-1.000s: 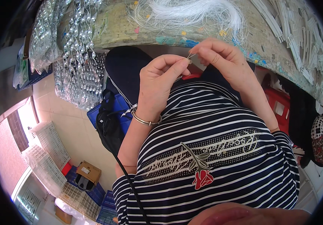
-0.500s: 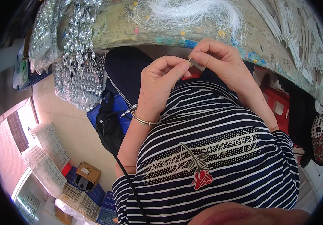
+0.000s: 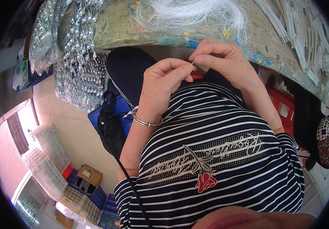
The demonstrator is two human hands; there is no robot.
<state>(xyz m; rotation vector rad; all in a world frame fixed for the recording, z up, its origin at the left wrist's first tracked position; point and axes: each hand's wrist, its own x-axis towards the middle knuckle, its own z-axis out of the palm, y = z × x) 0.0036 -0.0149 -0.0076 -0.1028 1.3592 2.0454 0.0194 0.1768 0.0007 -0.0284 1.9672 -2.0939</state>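
Observation:
My left hand and my right hand meet just off the table's near edge, above my lap. Both are closed in a pinch, thumb against forefinger. Between the fingertips shows a short end of a thin, pale strand. Most of it is hidden by my fingers, and its kind is too small to make out. A bundle of fine white threads lies loose on the table beyond my hands.
Twisted shiny silver strips hang over the worn table at left, by clear plastic packs. Thin white sticks are heaped at right. Below are a red plastic stool, a black bag and stacked crates.
My right fingertips have shifted slightly left, closer to my left fingertips. Less of the thin strand stands out between them.

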